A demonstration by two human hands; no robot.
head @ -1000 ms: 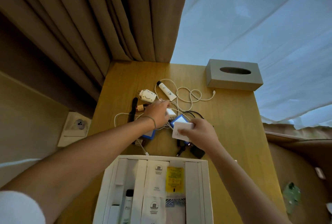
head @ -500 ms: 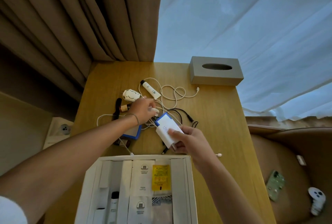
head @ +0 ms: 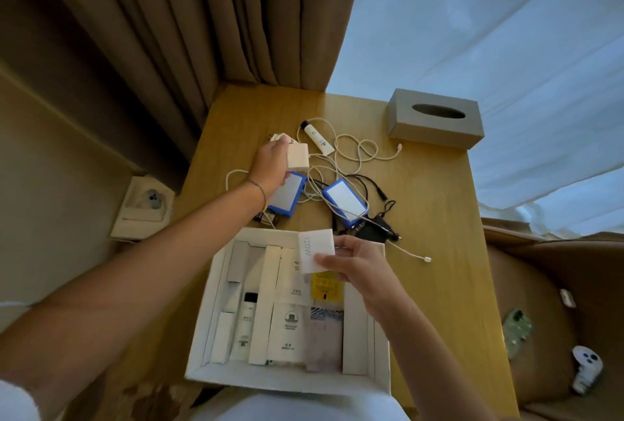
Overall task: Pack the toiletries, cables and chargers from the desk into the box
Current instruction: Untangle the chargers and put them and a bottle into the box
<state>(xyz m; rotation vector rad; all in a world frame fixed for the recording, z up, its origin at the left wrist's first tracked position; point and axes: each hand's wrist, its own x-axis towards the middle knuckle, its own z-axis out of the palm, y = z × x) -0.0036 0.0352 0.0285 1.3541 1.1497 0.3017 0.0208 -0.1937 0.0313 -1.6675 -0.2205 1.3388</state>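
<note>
At a desk (head: 435,191), the right hand (head: 358,267) pinches a white charger (head: 312,250) over the open box (head: 202,316). The left hand (head: 271,164) grips a cream cube (head: 297,157), possibly another charger, above tangled cables (head: 351,153).

Wood desk (head: 435,191) smooth, matt; box (head: 202,326) white card; curtain (head: 189,32) brown cloth.

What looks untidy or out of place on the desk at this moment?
The white cables and black cables lie tangled across the desk, looping around the two blue-edged packs. Nothing looks spilled or damaged.
</note>
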